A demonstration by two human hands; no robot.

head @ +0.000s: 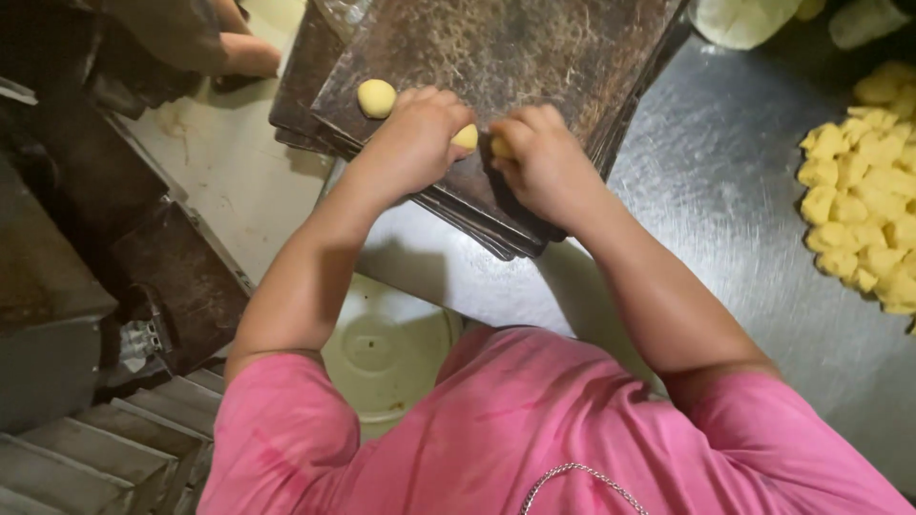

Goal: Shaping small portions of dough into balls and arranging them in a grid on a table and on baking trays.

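My left hand [415,138] curls over a yellow dough ball [466,136] on the top dark baking tray [515,48] of a stack. Beside it, my right hand [539,157] closes around a second dough piece [499,147], which shows only at the thumb side. One finished round dough ball [376,97] rests on the tray just left of my left hand. Both hands press down near the tray's near corner.
A heap of cut yellow dough chunks [863,181] lies on the steel table [725,191] at the right. Pale dough lumps [744,19] sit at the top. A cream bucket lid [386,353] is below the table edge. Another person's arm [243,52] shows at top left.
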